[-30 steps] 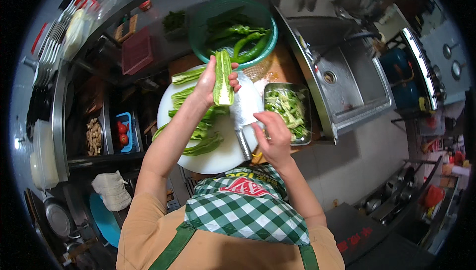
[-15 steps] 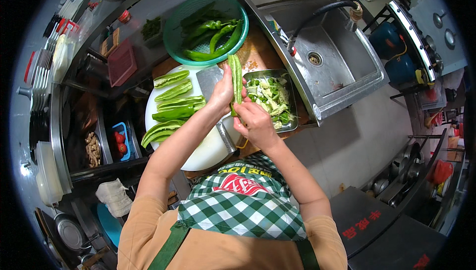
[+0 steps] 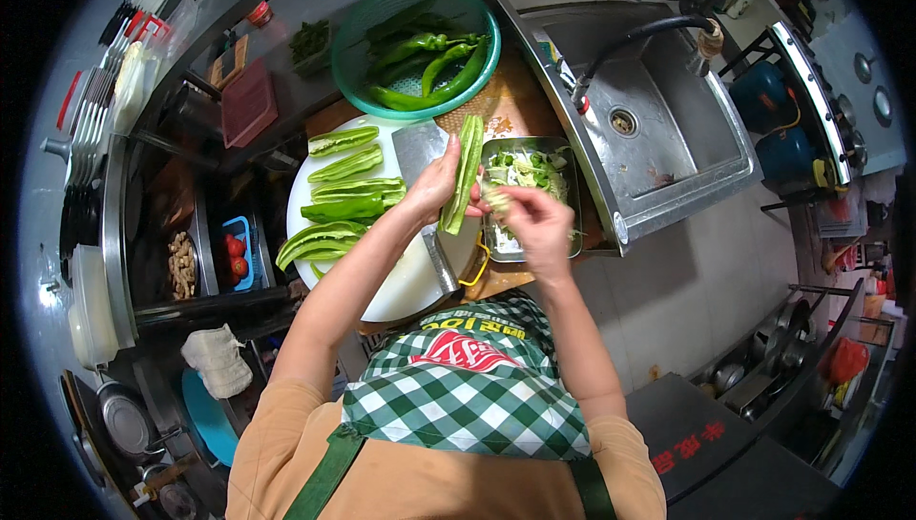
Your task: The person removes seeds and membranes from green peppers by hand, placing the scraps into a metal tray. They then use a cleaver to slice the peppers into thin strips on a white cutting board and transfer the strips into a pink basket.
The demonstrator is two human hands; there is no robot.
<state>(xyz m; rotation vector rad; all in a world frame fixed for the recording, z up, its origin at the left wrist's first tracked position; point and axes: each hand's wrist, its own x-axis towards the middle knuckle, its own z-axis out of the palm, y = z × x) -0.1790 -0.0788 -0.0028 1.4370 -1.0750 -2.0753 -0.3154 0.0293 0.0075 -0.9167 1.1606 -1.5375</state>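
My left hand [image 3: 434, 186] holds a long halved green pepper [image 3: 465, 172] upright over the edge of a white round cutting board [image 3: 401, 286]. My right hand [image 3: 530, 219] pinches a pale clump of seeds and pith pulled from it, just above a rectangular steel tray [image 3: 563, 153] of green and white trimmings. Several halved peppers [image 3: 339, 205] lie on the board's left side. A cleaver [image 3: 425, 153] lies on the board behind my left hand. A green basket [image 3: 363, 33] of whole peppers stands behind the board.
A steel sink [image 3: 658, 129] with a black hose sits to the right. On the left are a lower shelf with a blue tub of red tomatoes [image 3: 237, 255], a bin of ginger [image 3: 179, 267] and a red container [image 3: 250, 100]. A counter edge runs below the tray.
The pepper half moved right from above the board toward the tray. My right hand left the cleaver, came up to the pepper and now pulls out its core.
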